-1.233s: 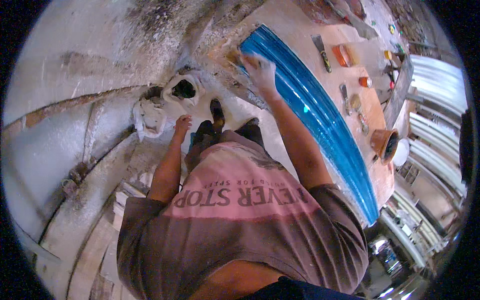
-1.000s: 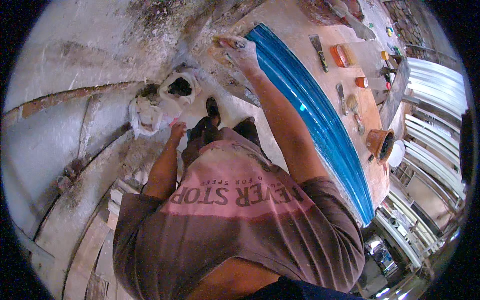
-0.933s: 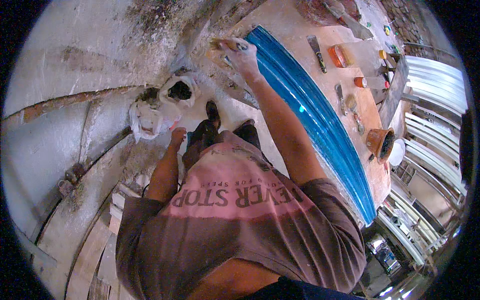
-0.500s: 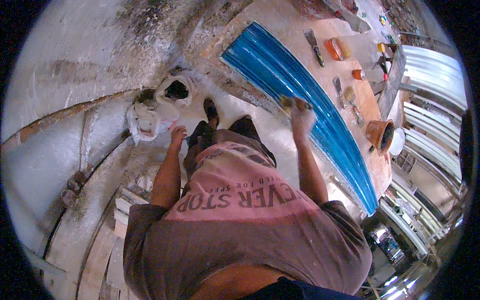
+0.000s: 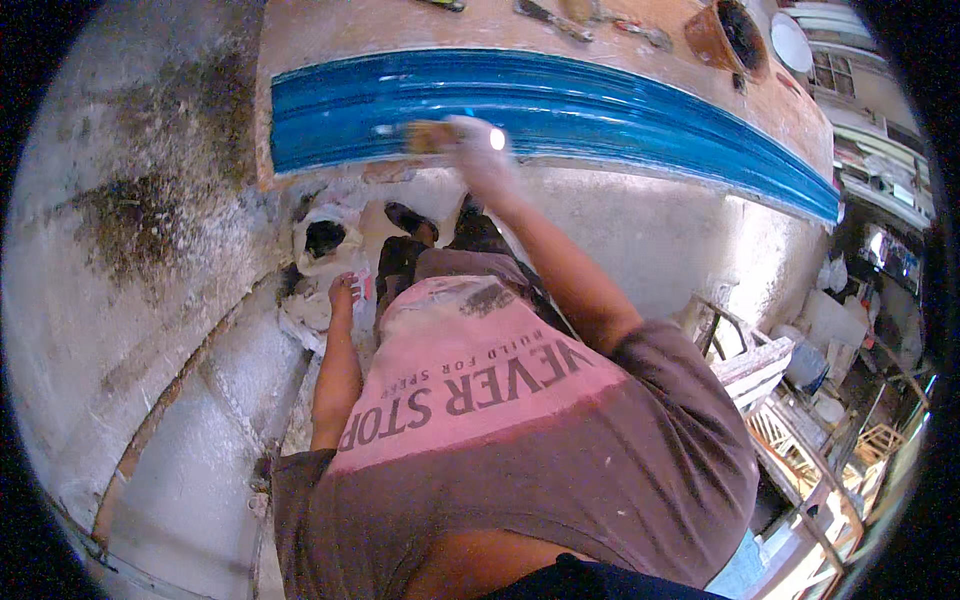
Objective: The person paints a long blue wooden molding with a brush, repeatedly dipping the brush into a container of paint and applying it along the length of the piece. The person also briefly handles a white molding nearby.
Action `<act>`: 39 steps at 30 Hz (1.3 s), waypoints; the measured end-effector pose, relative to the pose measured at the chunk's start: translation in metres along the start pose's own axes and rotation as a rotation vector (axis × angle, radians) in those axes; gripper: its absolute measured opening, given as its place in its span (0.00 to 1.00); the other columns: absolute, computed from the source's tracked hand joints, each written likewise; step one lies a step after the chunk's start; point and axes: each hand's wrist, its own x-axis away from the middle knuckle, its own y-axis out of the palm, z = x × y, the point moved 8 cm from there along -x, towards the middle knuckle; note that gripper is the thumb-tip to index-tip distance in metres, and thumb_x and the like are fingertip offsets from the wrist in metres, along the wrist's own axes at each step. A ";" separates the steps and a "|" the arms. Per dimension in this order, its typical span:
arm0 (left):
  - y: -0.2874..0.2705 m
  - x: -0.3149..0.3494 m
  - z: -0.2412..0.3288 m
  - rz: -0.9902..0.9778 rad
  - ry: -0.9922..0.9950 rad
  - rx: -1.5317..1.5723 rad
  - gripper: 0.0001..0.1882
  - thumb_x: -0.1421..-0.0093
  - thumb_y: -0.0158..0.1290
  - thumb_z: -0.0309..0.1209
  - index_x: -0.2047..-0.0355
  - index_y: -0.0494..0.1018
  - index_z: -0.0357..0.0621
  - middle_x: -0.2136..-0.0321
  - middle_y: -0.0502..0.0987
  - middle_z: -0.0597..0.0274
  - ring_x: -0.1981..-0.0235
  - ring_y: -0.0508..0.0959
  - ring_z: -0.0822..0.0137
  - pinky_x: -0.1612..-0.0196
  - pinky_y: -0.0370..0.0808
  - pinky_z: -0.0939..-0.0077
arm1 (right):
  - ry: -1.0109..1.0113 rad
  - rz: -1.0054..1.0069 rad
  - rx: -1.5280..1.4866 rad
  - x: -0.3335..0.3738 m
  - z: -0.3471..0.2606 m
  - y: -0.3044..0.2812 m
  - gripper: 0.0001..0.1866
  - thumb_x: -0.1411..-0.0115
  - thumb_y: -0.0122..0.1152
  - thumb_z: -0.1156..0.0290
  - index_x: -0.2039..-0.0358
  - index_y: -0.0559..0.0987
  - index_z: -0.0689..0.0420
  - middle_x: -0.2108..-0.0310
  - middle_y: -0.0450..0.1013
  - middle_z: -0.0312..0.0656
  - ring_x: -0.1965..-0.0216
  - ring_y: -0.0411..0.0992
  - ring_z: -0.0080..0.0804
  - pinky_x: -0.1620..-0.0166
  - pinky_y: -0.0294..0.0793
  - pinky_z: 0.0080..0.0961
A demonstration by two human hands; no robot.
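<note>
A long, glossy blue mould [image 5: 600,110] with lengthwise ridges lies on the workbench, stretching from left to right. Over its near edge, left of the middle, my right hand [image 5: 478,155] grips a paintbrush [image 5: 430,137] with pale yellowish bristles. Motion smears both hand and brush, so whether the bristles touch the blue surface is hard to tell. Whitish residue coats the right hand. Low at my left side hangs my left hand [image 5: 345,290], its fingers loosely bent and holding nothing I can see. Beside it stands a white bag [image 5: 318,250] with something dark inside.
Behind the mould, the wooden benchtop [image 5: 380,25] carries a scraper [image 5: 555,18] and a brown pot [image 5: 712,40] with dark contents. A round white lid [image 5: 791,42] is beside the pot. A stained wall [image 5: 140,170] rises on the left; a wooden frame [image 5: 750,365] stands at right.
My view has turned, so the mould now runs nearly crosswise. My right hand has moved with the brush toward the mould's left end. My left hand still hangs low.
</note>
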 end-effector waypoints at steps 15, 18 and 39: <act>0.055 -0.018 0.117 -0.095 0.215 -0.356 0.13 0.38 0.53 0.31 0.54 0.75 0.44 0.63 0.79 0.63 0.68 0.78 0.70 0.67 0.72 0.74 | 0.141 0.414 0.989 0.079 0.200 -0.231 0.07 0.42 0.56 0.66 0.70 0.80 0.50 0.72 0.76 0.45 0.71 0.75 0.45 0.68 0.73 0.43; 0.017 -0.026 0.092 -0.094 0.109 -0.348 0.13 0.38 0.52 0.32 0.54 0.75 0.45 0.65 0.78 0.65 0.71 0.77 0.70 0.69 0.72 0.75 | 0.014 0.486 0.491 0.065 0.090 -0.124 0.06 0.41 0.59 0.67 0.67 0.81 0.53 0.71 0.76 0.43 0.67 0.74 0.44 0.60 0.73 0.42; -0.057 -0.094 0.065 -0.208 0.018 -0.335 0.11 0.40 0.52 0.32 0.58 0.74 0.47 0.64 0.80 0.60 0.73 0.79 0.67 0.74 0.74 0.71 | 0.238 0.148 0.093 0.023 0.008 -0.023 0.11 0.42 0.66 0.61 0.63 0.85 0.53 0.64 0.81 0.44 0.63 0.80 0.35 0.59 0.78 0.31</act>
